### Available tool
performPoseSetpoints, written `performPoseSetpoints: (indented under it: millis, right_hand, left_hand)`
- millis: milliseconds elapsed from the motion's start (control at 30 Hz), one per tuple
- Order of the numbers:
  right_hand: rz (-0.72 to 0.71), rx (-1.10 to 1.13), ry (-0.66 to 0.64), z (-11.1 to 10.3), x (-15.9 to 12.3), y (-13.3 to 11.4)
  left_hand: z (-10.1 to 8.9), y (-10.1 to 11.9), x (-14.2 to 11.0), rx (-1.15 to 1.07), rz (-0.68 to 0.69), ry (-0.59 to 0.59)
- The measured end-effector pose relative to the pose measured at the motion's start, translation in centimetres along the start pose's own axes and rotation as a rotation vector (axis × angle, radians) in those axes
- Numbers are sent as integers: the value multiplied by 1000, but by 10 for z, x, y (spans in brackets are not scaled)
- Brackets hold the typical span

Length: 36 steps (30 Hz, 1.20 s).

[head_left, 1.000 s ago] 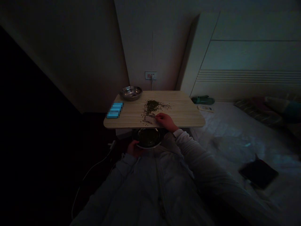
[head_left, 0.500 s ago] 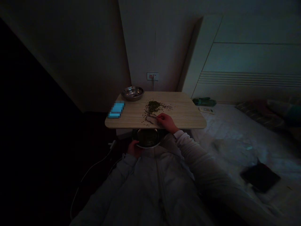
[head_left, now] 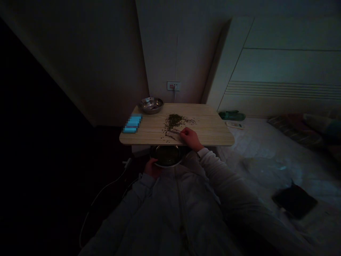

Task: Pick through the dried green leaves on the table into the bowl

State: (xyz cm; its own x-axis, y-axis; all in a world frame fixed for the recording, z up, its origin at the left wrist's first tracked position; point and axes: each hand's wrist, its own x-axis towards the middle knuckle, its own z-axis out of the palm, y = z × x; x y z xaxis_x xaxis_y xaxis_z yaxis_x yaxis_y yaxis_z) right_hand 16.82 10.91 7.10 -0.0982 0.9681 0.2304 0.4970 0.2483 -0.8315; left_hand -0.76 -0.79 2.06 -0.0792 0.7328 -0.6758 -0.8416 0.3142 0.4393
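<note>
Small dark green beans (head_left: 174, 121) lie in a pile with loose ones scattered about it on the small wooden table (head_left: 213, 131). My right hand (head_left: 189, 138) is closed at the table's near edge, just right of the nearest beans. Its fingers pinch a thin, pale, strip-like thing (head_left: 174, 132) that points left among them; its kind is too dim to tell. Below the table edge my left hand (head_left: 152, 168) grips the rim of a metal bowl (head_left: 167, 164) on my lap. The bowl's dark contents cannot be made out.
Another metal bowl (head_left: 150, 105) stands at the table's far left corner, with a lit phone (head_left: 132, 123) in front of it. A green bottle (head_left: 232, 115) and a remote-like white object (head_left: 234, 125) lie on the bed at right. A white cable (head_left: 102, 188) runs across the floor.
My right hand has shifted slightly to the right, drawing the thin pale strip with it. The left hand and its bowl stay where they were.
</note>
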Motion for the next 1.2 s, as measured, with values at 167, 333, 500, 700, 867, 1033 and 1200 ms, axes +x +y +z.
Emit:
performPoseSetpoints:
  millis: [167,333,500,700,867,1033,1200]
  right_hand:
    - [18,-7,8,2,1,-1]
    - [28,-23,-3,7,6,2]
    - [-2,-35,-11,11,9,5]
    - [-22,-59,-53,13,9,2]
    - [-28,-55,-78,20,12,-2]
    - [-65,-65,-96,27,14,-3]
    - [-108,-106,-119,27,14,-5]
  left_hand:
    - [-1,1,1,9,-18,7]
    - [-2,0,4,3,-7,-7]
    - [0,0,1,-39,18,-5]
    - [4,-1,0,-125,85,12]
    - [2,-2,4,-161,110,10]
    - [2,-1,3,-160,101,19]
    - [3,-4,4,-173,127,6]
